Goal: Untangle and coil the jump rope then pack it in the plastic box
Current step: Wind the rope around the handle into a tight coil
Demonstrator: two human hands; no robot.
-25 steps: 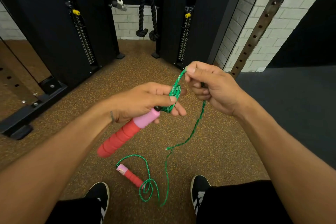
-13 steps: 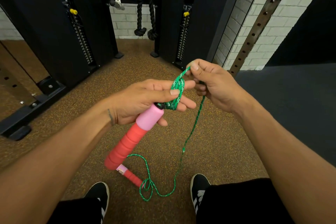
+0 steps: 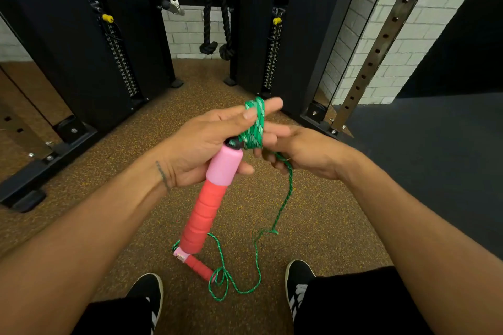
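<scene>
My left hand (image 3: 201, 147) grips the pink top of a jump rope handle (image 3: 209, 198), whose red grip hangs down toward me. Several turns of green rope (image 3: 254, 128) are wound around that hand's outstretched fingers. My right hand (image 3: 302, 152) sits just right of the coil, fingers curled on the green strand (image 3: 284, 198) that drops to the floor. There the slack ends in a small tangle (image 3: 221, 283) beside the second pink and red handle (image 3: 196, 264), which lies between my shoes. No plastic box is in view.
I stand on brown speckled rubber floor (image 3: 326, 226), with dark matting (image 3: 435, 158) to the right. Black cable machine columns (image 3: 68, 43) stand ahead, a black rope attachment (image 3: 217, 32) hanging between them. A perforated steel upright (image 3: 381, 43) leans at the right. My black shoes (image 3: 147, 294) are at the bottom.
My right hand has dropped from above the coil to below and right of it, carrying the strand around my left fingers. The held handle has swung to hang more vertically.
</scene>
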